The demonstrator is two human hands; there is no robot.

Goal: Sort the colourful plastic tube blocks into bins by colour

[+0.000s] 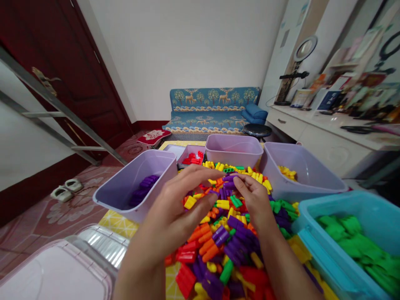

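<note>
A big heap of plastic building pieces in red, orange, yellow, green and purple lies between and below my hands. My right hand pinches a purple building piece between thumb and fingers above the heap. Across from it, my left hand hovers with its thumb and fingers apart, nothing visible between them. Its fingertips come close to the purple piece, but I cannot see them touching it.
A lilac bin with purple pieces stands at left, a second bin at the back, and a third bin with yellow pieces at right. A turquoise bin holds green pieces. A small tray contains red pieces. Lids lie front left.
</note>
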